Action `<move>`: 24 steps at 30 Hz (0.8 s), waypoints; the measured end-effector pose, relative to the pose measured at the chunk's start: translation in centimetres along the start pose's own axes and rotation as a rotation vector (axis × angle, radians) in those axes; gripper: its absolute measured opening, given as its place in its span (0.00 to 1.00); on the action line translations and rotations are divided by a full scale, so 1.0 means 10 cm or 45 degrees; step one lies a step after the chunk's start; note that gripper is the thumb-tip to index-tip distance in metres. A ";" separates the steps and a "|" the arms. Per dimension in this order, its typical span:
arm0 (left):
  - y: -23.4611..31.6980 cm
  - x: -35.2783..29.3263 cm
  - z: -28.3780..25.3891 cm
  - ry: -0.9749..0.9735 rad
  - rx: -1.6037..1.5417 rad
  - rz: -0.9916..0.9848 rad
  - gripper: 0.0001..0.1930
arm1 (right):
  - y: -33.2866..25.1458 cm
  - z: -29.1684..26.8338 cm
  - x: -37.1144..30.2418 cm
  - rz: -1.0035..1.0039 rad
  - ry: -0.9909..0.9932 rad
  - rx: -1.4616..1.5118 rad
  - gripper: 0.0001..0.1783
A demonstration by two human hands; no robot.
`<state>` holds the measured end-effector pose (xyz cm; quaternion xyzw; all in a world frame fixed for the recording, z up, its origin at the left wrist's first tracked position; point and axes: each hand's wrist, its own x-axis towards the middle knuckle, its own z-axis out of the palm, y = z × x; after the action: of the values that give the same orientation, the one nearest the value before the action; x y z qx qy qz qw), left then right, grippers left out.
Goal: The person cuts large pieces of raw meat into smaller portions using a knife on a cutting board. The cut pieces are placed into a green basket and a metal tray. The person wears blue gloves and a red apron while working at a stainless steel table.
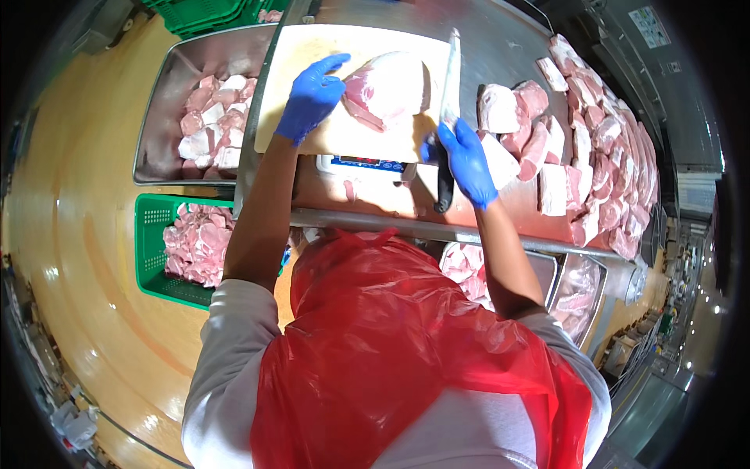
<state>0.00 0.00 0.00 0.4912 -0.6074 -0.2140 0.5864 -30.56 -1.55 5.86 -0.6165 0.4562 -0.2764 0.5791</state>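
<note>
A large piece of raw meat (387,90), pale fat on top and pink flesh at its left end, lies on a white cutting board (277,86). My left hand (312,98), in a blue glove, is at the meat's left end with its fingers stretched out; whether the fingertips touch it is hard to tell. At the board's right edge, my blue-gloved right hand (470,160) is closed on a knife (451,78). Its long blade points away from me, and the black handle shows below the fingers. A scale (363,164) with a lit display is partly under the board's near edge.
Many cut meat pieces (601,148) are spread along the steel table (500,47) to the right. At left stand a steel tub (152,148) of meat chunks and a green crate (144,250) of trimmings. More meat-filled containers (558,270) sit below the table's near edge.
</note>
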 end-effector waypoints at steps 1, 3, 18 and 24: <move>0.17 -0.04 0.03 -0.004 0.061 0.011 0.18 | -0.05 0.01 -0.15 0.095 0.061 0.064 0.11; 0.51 -0.50 0.26 -0.033 0.224 0.154 0.19 | -0.08 0.12 -0.67 0.163 0.081 -0.455 0.12; 0.86 -1.04 -0.08 0.442 0.377 -0.181 0.10 | 0.04 0.39 -0.44 -0.364 -0.126 -1.525 0.12; 0.88 -0.88 0.12 0.516 0.341 -0.235 0.10 | -0.01 -0.48 -1.14 -0.225 -0.350 -1.712 0.09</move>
<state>-5.62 10.79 2.67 0.6507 -0.4531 -0.0816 0.6038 -39.60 6.34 8.99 -0.9059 0.3991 0.1011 0.0989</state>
